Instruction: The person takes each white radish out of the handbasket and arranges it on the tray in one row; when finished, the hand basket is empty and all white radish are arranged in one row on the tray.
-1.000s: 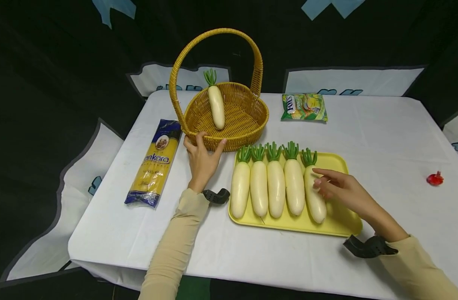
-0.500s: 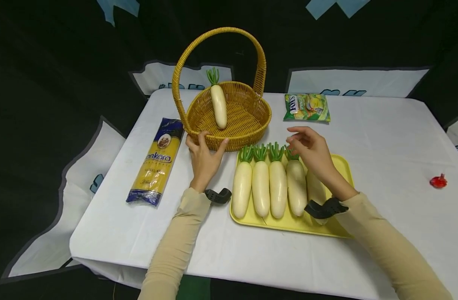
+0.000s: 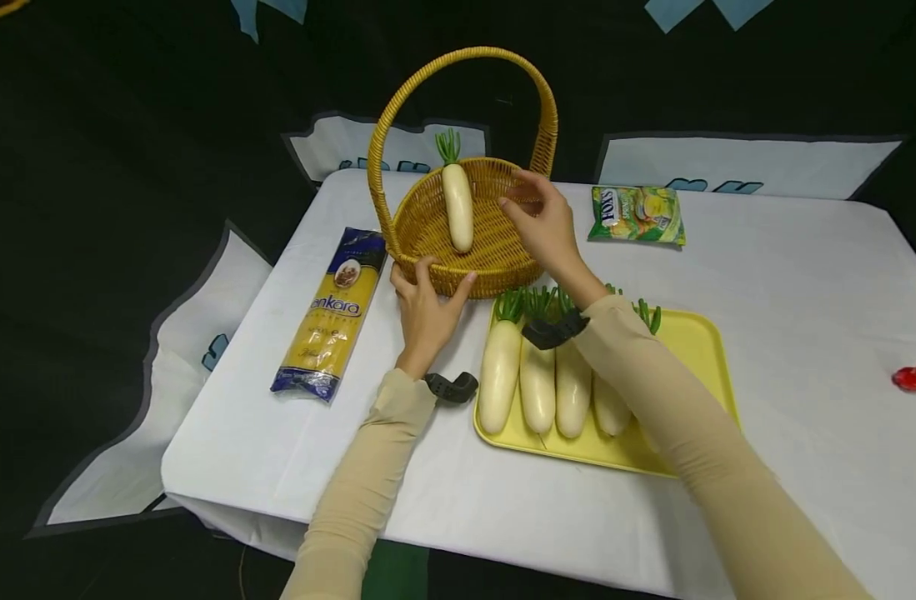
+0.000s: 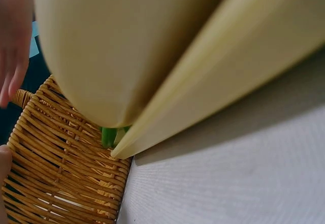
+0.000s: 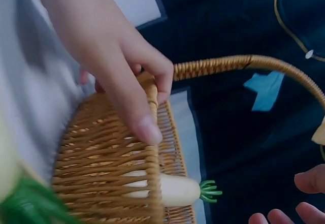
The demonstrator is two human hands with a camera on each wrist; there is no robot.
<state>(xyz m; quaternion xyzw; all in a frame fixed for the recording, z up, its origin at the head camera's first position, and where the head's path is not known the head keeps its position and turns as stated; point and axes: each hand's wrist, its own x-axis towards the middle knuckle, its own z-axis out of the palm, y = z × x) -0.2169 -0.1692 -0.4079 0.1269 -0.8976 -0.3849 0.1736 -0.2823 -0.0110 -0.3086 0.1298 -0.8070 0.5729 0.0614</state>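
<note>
My left hand (image 3: 427, 321) grips the front rim of a wicker basket (image 3: 495, 282), thumb and fingers curled over it in the right wrist view. Inside the basket a white radish (image 3: 458, 208) leans against the back left rim, green stalks up. Over the basket's right side hovers my right hand (image 3: 549, 229), fingers loosely bent and holding nothing. Several more white radishes (image 3: 500, 375) lie in a row on a yellow tray (image 3: 701, 354), partly hidden by my right forearm. One radish (image 4: 101, 51) looms large in the left wrist view.
Left of the basket lies a yellow and blue pasta packet (image 3: 330, 312). A green Fox's candy bag (image 3: 638, 215) is at the back right, and a small red object (image 3: 911, 377) near the right edge. The basket's tall handle (image 3: 465, 54) arches above it.
My right hand has moved from the rightmost radish on the tray, up and left, to the basket. The left hand stays on the rim. The head view has shifted slightly.
</note>
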